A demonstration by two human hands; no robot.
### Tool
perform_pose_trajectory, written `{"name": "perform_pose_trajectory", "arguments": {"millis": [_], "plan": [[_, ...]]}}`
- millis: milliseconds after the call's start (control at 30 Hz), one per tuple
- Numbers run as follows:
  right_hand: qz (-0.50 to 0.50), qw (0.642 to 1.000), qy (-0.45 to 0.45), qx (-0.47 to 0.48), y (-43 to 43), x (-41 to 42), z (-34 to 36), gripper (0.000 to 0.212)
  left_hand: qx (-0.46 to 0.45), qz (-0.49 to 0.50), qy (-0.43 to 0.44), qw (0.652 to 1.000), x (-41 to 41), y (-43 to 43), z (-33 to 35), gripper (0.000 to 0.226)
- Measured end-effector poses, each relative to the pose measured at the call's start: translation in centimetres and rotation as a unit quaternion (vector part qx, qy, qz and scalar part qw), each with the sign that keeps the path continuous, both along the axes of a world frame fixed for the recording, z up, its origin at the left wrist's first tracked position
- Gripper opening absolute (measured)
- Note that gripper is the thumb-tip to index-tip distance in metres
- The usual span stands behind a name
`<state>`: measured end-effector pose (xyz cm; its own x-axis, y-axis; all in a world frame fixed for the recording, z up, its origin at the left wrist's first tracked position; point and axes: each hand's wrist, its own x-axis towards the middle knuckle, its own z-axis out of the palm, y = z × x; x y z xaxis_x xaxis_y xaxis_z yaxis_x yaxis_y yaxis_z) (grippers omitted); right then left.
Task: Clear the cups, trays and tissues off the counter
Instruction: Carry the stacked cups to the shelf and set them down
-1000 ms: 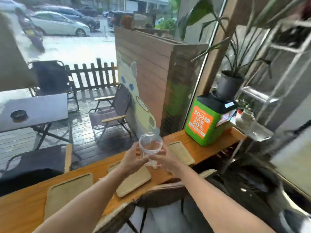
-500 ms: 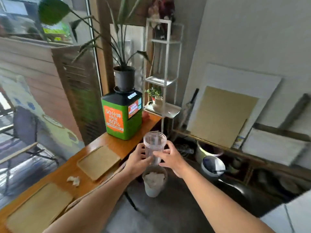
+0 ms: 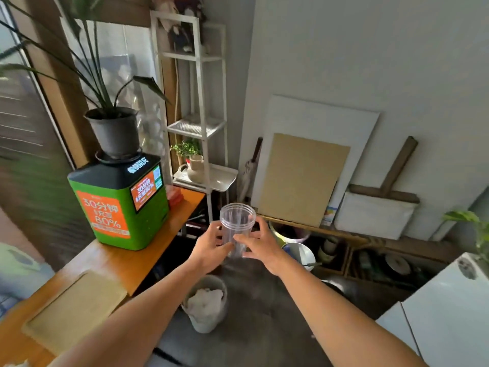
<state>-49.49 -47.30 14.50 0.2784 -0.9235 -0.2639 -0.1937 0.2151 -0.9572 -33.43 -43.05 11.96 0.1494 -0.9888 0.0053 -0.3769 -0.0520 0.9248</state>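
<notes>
Along the left side runs an orange wooden tabletop (image 3: 137,263), carrying a green box-shaped charging kiosk with orange labels (image 3: 119,205) and, nearer the camera, a flat tan rectangular tray (image 3: 76,311). On the grey floor just beside the tabletop's edge stands a pale grey waste bin stuffed with white tissue (image 3: 205,303). Above and beyond the bin, held upright in the air, is a clear plastic cup (image 3: 237,223). The left hand (image 3: 210,250) and right hand (image 3: 260,246) both wrap around its lower half.
</notes>
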Motion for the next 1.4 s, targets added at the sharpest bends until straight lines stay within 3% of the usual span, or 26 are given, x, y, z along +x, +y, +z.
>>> {"name": "perform_pose_trajectory", "arguments": {"millis": [433,1133,1400], "plan": [[0.008,0.999,-0.029,-0.022,-21.6,7.3,2.6,0.072,-0.016,-0.018,-0.034,0.999,7.8,-21.5,3.7,0.056],[0.027,0.999,-0.006,-0.021,-42.7,10.2,1.4,0.091,-0.006,-0.006,-0.017,1.0,10.3,-42.2,2.1,0.053],[0.069,0.998,0.006,-0.01,-55.0,10.9,0.3,0.072,0.028,0.043,0.001,0.999,10.7,-52.9,1.8,0.053]]}}
